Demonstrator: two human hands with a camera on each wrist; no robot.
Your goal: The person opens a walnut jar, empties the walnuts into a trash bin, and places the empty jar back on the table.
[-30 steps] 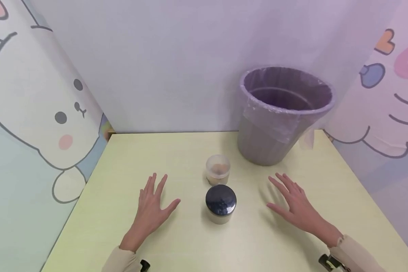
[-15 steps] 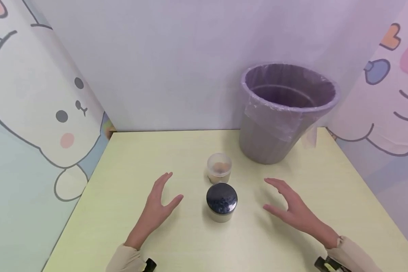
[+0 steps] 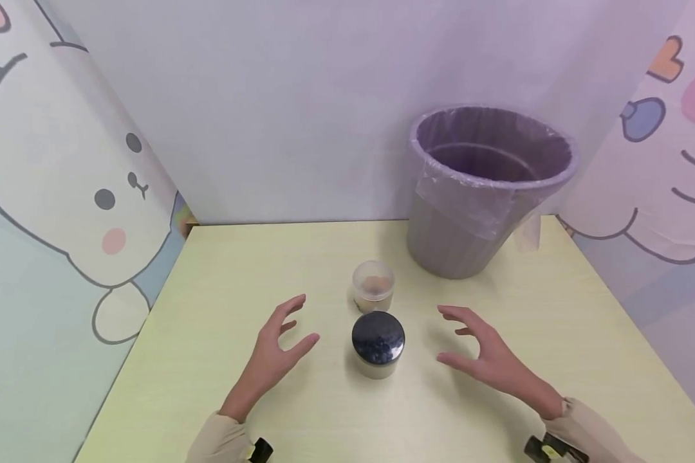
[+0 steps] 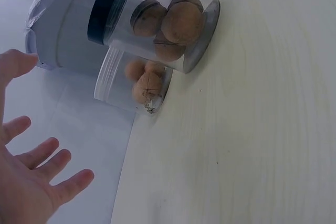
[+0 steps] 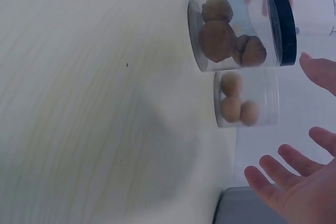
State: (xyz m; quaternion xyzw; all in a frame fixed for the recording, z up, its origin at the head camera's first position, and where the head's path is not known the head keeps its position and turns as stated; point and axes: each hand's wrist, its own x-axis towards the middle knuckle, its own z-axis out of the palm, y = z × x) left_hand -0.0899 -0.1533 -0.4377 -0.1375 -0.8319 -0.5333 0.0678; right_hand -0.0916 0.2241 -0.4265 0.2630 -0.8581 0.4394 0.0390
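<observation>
A clear jar with a black lid [image 3: 378,339] stands upright on the table, and in both wrist views several walnuts [image 4: 182,23] show inside it. Just behind it is a smaller clear jar [image 3: 373,285], with no dark lid on it, holding several small light-brown balls [image 5: 231,109]. My left hand [image 3: 271,355] hovers to the left of the lidded jar, its fingers apart and slightly bent. On the other side my right hand [image 3: 490,357] hovers in a similar pose. Neither hand touches a jar or holds anything.
A grey-purple bin [image 3: 457,225] lined with a clear plastic bag stands at the back right of the pale yellow table [image 3: 255,257]. White walls with cartoon animals [image 3: 110,199] rise at the sides, and a plain one at the back.
Both hands have moved inward toward the lidded jar, and their spread fingers have bent a little. The jars and bin stay where they were; the head view has shifted slightly.
</observation>
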